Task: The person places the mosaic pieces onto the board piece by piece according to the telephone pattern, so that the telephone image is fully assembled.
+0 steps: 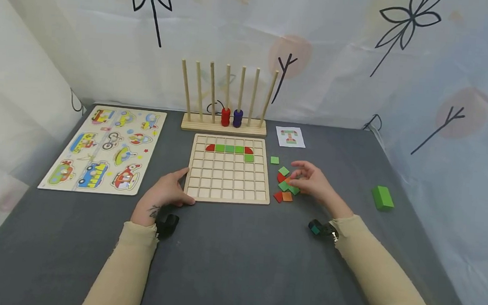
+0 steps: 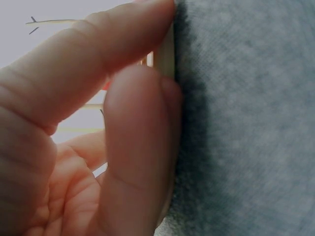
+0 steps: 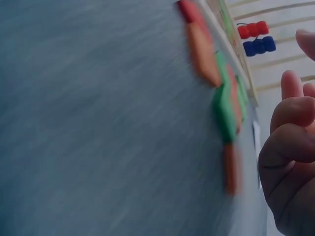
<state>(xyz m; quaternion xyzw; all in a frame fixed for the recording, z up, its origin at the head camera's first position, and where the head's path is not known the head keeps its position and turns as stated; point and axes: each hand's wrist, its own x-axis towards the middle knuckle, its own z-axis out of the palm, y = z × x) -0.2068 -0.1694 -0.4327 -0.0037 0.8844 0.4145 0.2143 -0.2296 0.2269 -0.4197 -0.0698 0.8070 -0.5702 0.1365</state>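
Observation:
A wooden grid board (image 1: 226, 201) lies flat on the table, its upper part holding a row of green squares (image 1: 229, 148) with red rounded pieces (image 1: 210, 147) at both ends, and one green square (image 1: 249, 158) below. The left hand (image 1: 165, 192) rests against the board's left edge, thumb at the lower corner; the left wrist view shows thumb (image 2: 140, 132) and forefinger at that edge. Over a loose pile of green, red and orange pieces (image 1: 283, 186) hovers the right hand (image 1: 315, 182), fingers bent and apart; the right wrist view shows nothing held by the right hand (image 3: 293, 152).
Behind the board stands a peg rack (image 1: 199, 126) with red and blue beads. A small pattern card (image 1: 284, 143) lies right of it, a single green square (image 1: 274, 160) nearer. A picture puzzle (image 1: 111, 162) lies left; a green block (image 1: 383, 198) sits far right.

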